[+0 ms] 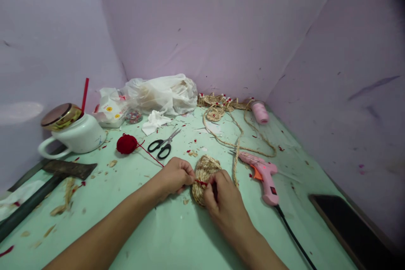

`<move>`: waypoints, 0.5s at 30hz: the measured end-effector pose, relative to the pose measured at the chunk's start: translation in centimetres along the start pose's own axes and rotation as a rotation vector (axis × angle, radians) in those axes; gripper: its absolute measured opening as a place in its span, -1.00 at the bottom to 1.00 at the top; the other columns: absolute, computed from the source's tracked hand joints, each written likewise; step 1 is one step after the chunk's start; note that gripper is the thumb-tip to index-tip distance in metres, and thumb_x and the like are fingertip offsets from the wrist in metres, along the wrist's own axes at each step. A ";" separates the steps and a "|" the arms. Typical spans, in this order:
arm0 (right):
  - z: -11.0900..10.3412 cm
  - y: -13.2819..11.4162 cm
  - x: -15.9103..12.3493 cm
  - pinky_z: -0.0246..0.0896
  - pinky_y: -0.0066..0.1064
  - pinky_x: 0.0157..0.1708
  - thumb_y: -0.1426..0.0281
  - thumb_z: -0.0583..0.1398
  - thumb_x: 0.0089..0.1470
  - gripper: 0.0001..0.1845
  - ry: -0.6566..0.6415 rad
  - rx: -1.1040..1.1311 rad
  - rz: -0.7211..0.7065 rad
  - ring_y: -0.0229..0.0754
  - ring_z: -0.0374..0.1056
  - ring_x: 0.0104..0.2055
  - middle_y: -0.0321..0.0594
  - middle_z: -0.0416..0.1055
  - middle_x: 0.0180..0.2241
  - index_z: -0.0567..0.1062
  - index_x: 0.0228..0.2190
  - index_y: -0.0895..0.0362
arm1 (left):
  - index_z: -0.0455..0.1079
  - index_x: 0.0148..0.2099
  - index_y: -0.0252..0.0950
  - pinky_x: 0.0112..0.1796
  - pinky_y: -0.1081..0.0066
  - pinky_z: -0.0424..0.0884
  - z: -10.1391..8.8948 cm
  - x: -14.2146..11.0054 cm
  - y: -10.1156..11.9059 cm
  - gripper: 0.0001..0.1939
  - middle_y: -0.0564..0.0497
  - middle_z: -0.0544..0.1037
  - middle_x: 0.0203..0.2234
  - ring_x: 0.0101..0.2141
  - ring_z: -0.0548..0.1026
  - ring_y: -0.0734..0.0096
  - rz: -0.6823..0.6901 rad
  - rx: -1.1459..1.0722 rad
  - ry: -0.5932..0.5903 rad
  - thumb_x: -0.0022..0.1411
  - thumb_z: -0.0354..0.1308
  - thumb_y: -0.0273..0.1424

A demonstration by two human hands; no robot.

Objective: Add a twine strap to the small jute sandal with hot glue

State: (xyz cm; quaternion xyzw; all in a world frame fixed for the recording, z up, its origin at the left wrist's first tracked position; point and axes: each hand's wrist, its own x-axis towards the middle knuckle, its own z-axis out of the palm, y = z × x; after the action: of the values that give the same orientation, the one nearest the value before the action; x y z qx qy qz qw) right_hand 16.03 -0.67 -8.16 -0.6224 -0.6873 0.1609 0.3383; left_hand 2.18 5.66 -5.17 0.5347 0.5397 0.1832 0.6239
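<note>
My left hand and right hand pinch red yarn that uneven tugging could slide off the straw-rope bundle between them.

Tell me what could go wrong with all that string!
The red yarn runs past the scissors toward the left hand, so it might snag on their handles. If tugged, the yarn ball could roll away. The pink glue gun lies near the right hand; if hot, it might burn someone.
</note>
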 end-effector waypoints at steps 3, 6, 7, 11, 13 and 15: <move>0.1 0.0 0.0 0.07 -0.38 -0.53 0.47 -0.06 -0.02 -0.90 0.018 -0.027 0.003 -0.20 0.19 -0.51 -0.25 0.17 -0.49 0.14 -0.53 0.09 | 0.23 -0.64 -0.33 -0.74 0.56 -0.11 -0.1 0.3 -0.3 -0.94 0.21 0.15 -0.89 -0.82 0.03 0.67 0.018 0.015 0.047 -0.25 0.00 -0.57; 0.0 0.1 0.0 0.06 -0.39 -0.54 0.48 -0.06 -0.01 -0.90 0.037 -0.027 0.003 -0.21 0.18 -0.52 -0.26 0.17 -0.50 0.14 -0.53 0.08 | 0.25 -0.63 -0.34 -0.71 0.56 -0.09 -0.1 0.2 -0.4 -0.95 0.21 0.16 -0.87 -0.80 0.04 0.68 0.037 0.020 0.075 -0.25 0.02 -0.57; 0.0 0.1 0.0 0.07 -0.40 -0.53 0.47 -0.06 -0.01 -0.90 0.044 -0.016 -0.001 -0.21 0.18 -0.52 -0.26 0.17 -0.50 0.15 -0.53 0.09 | 0.25 -0.63 -0.34 -0.71 0.55 -0.10 -0.1 0.0 -0.4 -0.96 0.21 0.16 -0.88 -0.80 0.03 0.68 0.038 0.018 0.075 -0.24 0.03 -0.55; -0.3 0.0 -0.1 0.08 -0.42 -0.54 0.44 -0.03 0.01 -0.90 0.064 0.068 0.034 -0.22 0.18 -0.52 -0.29 0.22 -0.55 0.20 -0.52 0.09 | 0.26 -0.62 -0.33 -0.69 0.52 -0.16 0.2 -0.8 -0.1 -0.88 0.23 0.08 -0.88 -0.78 -0.03 0.66 0.069 0.034 0.007 -0.15 0.07 -0.39; -0.6 -0.2 -0.2 0.07 -0.44 -0.56 0.43 -0.03 0.03 -0.90 0.035 0.123 0.084 -0.23 0.19 -0.55 -0.30 0.26 -0.57 0.26 -0.46 0.11 | 0.22 -0.66 -0.33 -0.66 0.50 -0.17 0.4 -1.0 -0.2 -0.81 0.23 0.05 -0.84 -0.74 -0.06 0.66 0.143 0.068 -0.006 -0.14 0.08 -0.34; -0.9 -0.3 -0.3 0.10 -0.44 -0.55 0.41 -0.04 0.06 -0.82 -0.006 0.176 0.087 -0.23 0.22 -0.54 -0.27 0.34 -0.52 0.33 -0.34 0.14 | 0.20 -0.69 -0.34 -0.63 0.50 -0.16 0.7 -1.0 -0.4 -0.78 0.22 0.03 -0.81 -0.69 -0.07 0.66 0.194 0.090 0.009 -0.14 0.08 -0.34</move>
State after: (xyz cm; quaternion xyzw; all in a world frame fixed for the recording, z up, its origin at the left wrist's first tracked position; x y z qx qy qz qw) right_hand 16.42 -1.19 -7.36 -0.6191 -0.6436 0.2371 0.3824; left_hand 2.25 4.39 -5.14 0.6111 0.4959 0.2205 0.5762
